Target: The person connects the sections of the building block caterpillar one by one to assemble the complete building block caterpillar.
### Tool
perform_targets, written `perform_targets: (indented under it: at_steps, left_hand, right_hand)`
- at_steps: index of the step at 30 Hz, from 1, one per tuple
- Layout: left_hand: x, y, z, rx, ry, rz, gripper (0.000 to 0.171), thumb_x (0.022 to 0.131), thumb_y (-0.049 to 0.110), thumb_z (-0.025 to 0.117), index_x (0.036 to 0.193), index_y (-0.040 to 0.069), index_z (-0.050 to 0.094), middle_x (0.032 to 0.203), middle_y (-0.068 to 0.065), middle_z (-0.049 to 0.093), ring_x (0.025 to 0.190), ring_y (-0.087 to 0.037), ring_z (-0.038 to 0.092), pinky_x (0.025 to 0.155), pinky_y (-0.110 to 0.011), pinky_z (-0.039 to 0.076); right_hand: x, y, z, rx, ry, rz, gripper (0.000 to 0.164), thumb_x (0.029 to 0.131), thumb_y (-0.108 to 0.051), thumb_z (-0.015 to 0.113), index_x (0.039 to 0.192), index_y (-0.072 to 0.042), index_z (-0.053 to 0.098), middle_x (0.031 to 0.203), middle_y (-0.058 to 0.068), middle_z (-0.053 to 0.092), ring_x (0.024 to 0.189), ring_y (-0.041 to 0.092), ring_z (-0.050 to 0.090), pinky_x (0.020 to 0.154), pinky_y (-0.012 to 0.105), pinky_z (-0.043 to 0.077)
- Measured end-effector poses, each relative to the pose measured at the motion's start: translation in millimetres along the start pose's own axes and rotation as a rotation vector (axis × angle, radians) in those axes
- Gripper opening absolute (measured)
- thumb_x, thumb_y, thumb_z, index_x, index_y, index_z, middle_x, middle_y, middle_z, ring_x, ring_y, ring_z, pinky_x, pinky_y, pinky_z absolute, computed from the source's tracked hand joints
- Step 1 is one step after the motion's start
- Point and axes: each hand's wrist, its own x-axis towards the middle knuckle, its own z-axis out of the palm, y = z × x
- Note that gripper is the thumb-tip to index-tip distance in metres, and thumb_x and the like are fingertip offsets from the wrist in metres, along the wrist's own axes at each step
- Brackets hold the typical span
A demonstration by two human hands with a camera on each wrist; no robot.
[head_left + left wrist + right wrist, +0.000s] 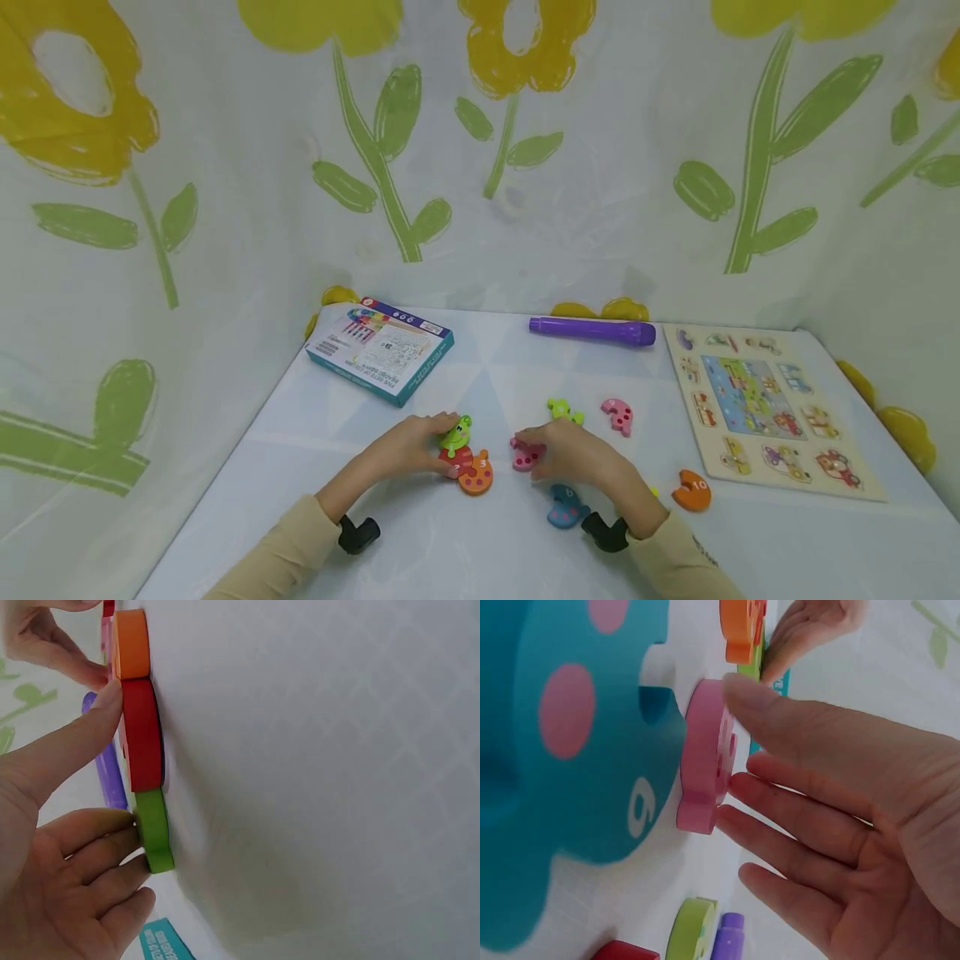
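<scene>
Apparently at the joining step: left hand (408,448) pinching linked green-red-orange chain (459,460), right hand (576,452) pinching pink piece (528,456) beside it on table (427,542), next move calling for aligned edges.

held pink piece (524,458): partly covered | yellow piece (654,492): mostly hidden | blue piece (611,787): cut off, right-wrist view

Pink piece (700,754) — darker dots, teal piece (604,769) — pink-spotted
</scene>
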Motion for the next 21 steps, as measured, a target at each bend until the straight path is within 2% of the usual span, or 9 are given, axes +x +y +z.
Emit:
perform_targets:
  at_steps: [9,11,16,21]
  left_hand:
    - [5.5,0.4,-6.8,0.049,-0.082,0.050,0.079,0.077,0.027,0.082,0.144,0.008,0.045,0.149,-0.009,0.040,0.140,-0.027,0.032,0.109,-0.043,0.035]
    - [5.5,0.0,-8.0,0.076,-0.078,0.057,0.080,0.076,0.029,0.083,0.144,0.007,0.046,0.149,-0.009,0.041,0.140,-0.026,0.033,0.109,-0.042,0.035]
    - [3.1,0.0,-7.6,0.115,-0.017,0.061,0.079,0.073,0.031,0.085,0.138,0.003,0.051,0.144,-0.011,0.047,0.134,-0.028,0.042,0.106,-0.041,0.039]
    - [3.1,-1.0,-5.9,0.089,-0.013,0.052,0.076,0.074,0.030,0.084,0.138,0.006,0.053,0.143,-0.010,0.049,0.133,-0.027,0.043,0.106,-0.040,0.040]
  right_hand:
    - [0.3,0.9,0.8,-0.052,0.006,-0.043,0.049,0.079,-0.015,0.081,0.123,-0.002,0.066,0.123,0.008,0.065,0.110,0.022,0.063,0.086,0.029,0.054]
    - [1.0,0.4,2.1,-0.062,0.014,-0.050,0.050,0.079,-0.016,0.081,0.124,-0.001,0.065,0.123,0.009,0.065,0.110,0.022,0.063,0.085,0.029,0.055]
    - [2.2,-1.1,4.2,-0.056,0.012,-0.063,0.051,0.079,-0.018,0.081,0.124,0.000,0.064,0.123,0.011,0.065,0.110,0.023,0.063,0.086,0.030,0.054]
    - [2.5,0.5,5.2,-0.060,0.000,-0.051,0.051,0.080,-0.019,0.080,0.125,-0.001,0.064,0.125,0.010,0.064,0.110,0.020,0.063,0.089,0.031,0.053]
